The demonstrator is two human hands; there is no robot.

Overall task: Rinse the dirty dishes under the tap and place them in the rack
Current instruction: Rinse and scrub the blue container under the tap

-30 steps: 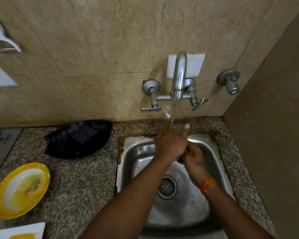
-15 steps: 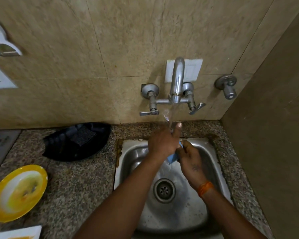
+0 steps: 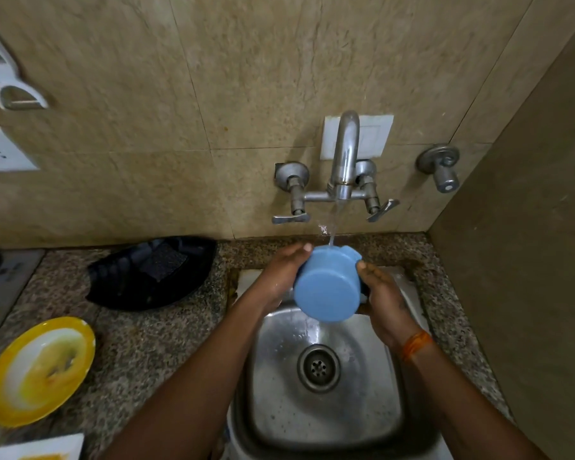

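Note:
A blue cup (image 3: pixel 326 287) is held over the steel sink (image 3: pixel 395 419), tipped with its base toward me and its mouth toward the wall. Water runs from the tap (image 3: pixel 344 154) onto its upper side. My left hand (image 3: pixel 281 277) grips the cup's left side, fingers curled over the top. My right hand (image 3: pixel 380 293) grips the right side near the handle. A dirty yellow plate (image 3: pixel 37 370) lies on the counter at the left. A white plate (image 3: pixel 37 448) with yellow residue shows at the bottom left corner.
A black tray (image 3: pixel 120 280) with a dark scrub pad (image 3: pixel 165 260) lies on the granite counter (image 3: pixel 153 343) left of the sink. Another valve (image 3: pixel 440 167) sticks out of the wall at the right. A side wall (image 3: pixel 528 260) closes in the right. No rack is in view.
The cup, mostly hidden between my hands before, has been lifted and turned so its base faces me. Both hands rose with it under the stream.

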